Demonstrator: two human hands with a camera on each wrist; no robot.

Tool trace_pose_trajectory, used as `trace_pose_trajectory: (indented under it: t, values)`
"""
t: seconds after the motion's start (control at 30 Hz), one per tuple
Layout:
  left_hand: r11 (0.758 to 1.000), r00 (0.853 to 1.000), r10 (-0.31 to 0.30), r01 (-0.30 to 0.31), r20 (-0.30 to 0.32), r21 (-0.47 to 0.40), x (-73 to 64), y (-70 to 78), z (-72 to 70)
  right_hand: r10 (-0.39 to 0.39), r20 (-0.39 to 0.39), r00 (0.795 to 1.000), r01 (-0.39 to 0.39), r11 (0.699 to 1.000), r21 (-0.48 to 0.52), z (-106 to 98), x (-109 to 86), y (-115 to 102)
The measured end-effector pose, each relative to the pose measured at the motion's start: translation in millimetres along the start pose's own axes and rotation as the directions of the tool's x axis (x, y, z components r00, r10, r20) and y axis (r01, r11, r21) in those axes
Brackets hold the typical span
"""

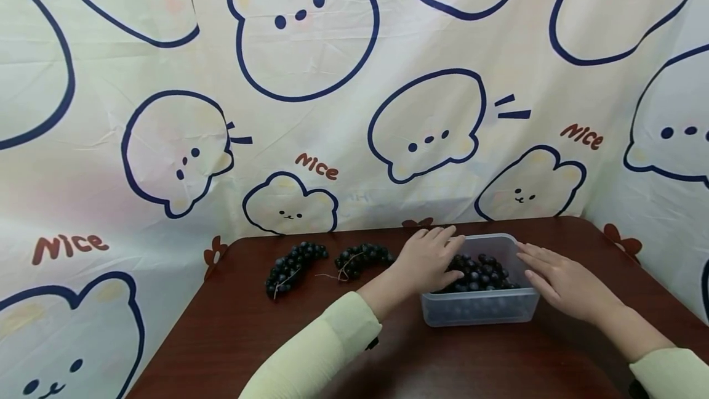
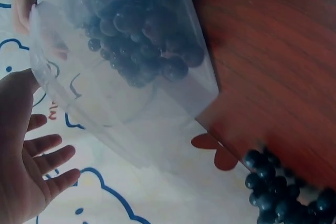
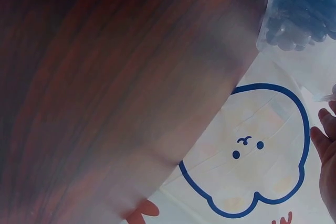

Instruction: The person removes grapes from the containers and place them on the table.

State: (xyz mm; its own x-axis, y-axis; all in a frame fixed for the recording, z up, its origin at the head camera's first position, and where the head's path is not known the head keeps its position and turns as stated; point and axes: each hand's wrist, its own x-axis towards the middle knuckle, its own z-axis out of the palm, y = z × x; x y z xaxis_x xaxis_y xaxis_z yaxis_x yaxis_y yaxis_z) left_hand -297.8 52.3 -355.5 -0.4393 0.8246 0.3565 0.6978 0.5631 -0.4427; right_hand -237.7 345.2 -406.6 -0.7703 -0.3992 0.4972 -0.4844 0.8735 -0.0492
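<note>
A clear plastic container (image 1: 480, 308) holding dark grapes (image 1: 482, 273) stands on the table between both hands. My left hand (image 1: 426, 257) reaches over its left rim, fingers extended; in the left wrist view the thumb lies right at the rim and the other fingers spread apart. My right hand (image 1: 565, 282) is at the right rim with straight fingers, fingertips beside the upper edge. Neither hand has its fingers curled round anything. Left of the container lie two bunches of dark grapes, one (image 1: 293, 266) farther left and another (image 1: 362, 258) near my left wrist, with thin stems showing.
The dark reddish-brown wooden table (image 1: 232, 337) carries everything. Behind it and along both sides hangs a pale cloth (image 1: 343, 128) printed with blue-outlined bears and the word "Nice". The table's back edge lies close behind the container and the bunches.
</note>
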Motion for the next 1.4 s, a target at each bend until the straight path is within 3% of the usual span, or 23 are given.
trace_pose_trajectory:
  t: [0.17,0.33,0.57,0.7,1.0,1.23,1.4]
  values:
    - [0.998,0.998,0.020,-0.015,0.068,-0.068,11.7,8.0,2.4,0.011,-0.001,1.000,-0.011,1.000,-0.004,-1.0,-1.1,-0.7]
    - [0.984,0.986,0.000,0.030,0.165,-0.176,22.4,13.8,6.5,0.014,-0.001,1.000,-0.014,1.000,-0.004,-0.9,0.4,-1.3]
    - [0.943,0.948,-0.064,0.159,0.311,-0.292,32.0,19.8,17.7,0.015,0.006,1.000,-0.015,1.000,0.003,1.3,0.8,-2.1]
    - [0.913,0.932,-0.094,0.221,0.349,-0.344,36.5,20.6,22.2,0.014,0.005,1.000,-0.014,1.000,0.007,1.7,0.1,-1.6]
    - [0.870,0.890,-0.130,0.314,0.436,-0.381,45.9,19.9,32.6,0.014,-0.007,1.000,-0.014,1.000,0.004,2.0,-1.8,1.6]
    - [0.883,0.866,-0.124,0.319,0.485,-0.344,50.3,24.3,38.3,0.011,-0.015,1.000,-0.011,1.000,0.000,2.5,-1.8,1.8]
    - [0.905,0.857,-0.130,0.308,0.499,-0.294,54.8,27.6,38.5,-0.004,-0.030,1.000,0.004,1.000,0.015,3.0,-1.3,1.7]
